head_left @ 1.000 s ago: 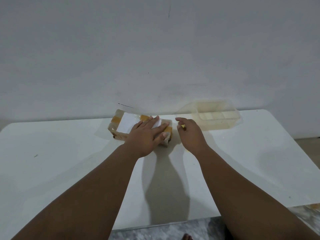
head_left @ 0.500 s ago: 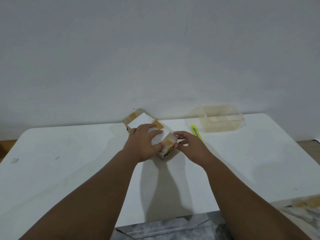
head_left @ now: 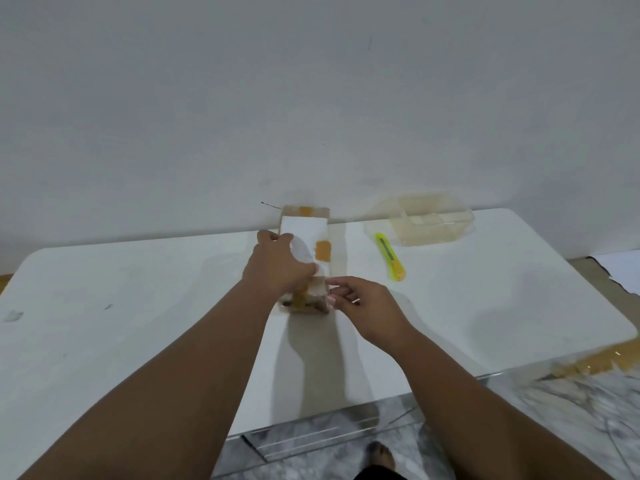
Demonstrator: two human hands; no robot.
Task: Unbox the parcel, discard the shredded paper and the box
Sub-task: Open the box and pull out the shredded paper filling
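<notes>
A small cardboard parcel (head_left: 313,233) with a white label and brown tape patches lies lengthwise on the white table (head_left: 138,306), its far end near the wall. My left hand (head_left: 278,268) presses down on its top and grips its left side. My right hand (head_left: 360,303) is at the parcel's near right corner, fingers curled and pinching at the edge there; whether it holds tape I cannot tell. The near end of the parcel is partly hidden by both hands.
A yellow-green utility knife (head_left: 389,256) lies on the table right of the parcel. A clear plastic container (head_left: 429,221) stands at the back right by the wall. The table's front edge is close; marble floor and a foot show below.
The parcel has been turned from slanting to pointing straight away from me. My right hand let go of the knife, which now lies on the table, and came to the parcel's near corner.
</notes>
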